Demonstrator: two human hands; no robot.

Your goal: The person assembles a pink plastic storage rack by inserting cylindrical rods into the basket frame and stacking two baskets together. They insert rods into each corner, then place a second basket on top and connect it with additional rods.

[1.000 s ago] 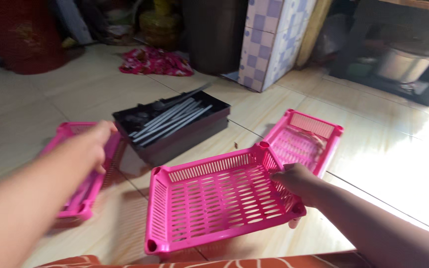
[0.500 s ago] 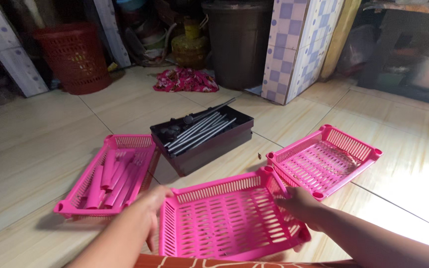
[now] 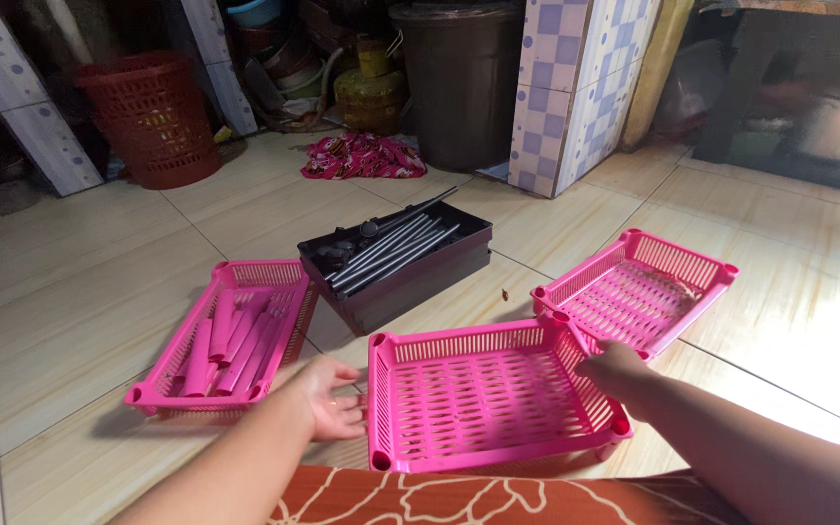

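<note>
Your left hand (image 3: 331,399) lies palm up with its fingers spread wide, holding nothing, just beside the left rim of the middle pink tray (image 3: 493,399), which sits on the tiled floor (image 3: 80,301) right in front of you. Bring that hand onto the rim and take the tray by both sides, so it stays level and its feet do not drag on the tiles. Your right hand (image 3: 612,369) rests on the tray's right edge with fingers curled over it; whether it grips firmly or only touches, you cannot tell from here.

Counting from the left: one pink tray (image 3: 230,335) filled with pink tubes, several, overlapping too much to count; one black box (image 3: 410,277) of grey metal rods, at least five; the middle tray, empty; one more empty tray (image 3: 639,292). Three pink trays in all.
</note>
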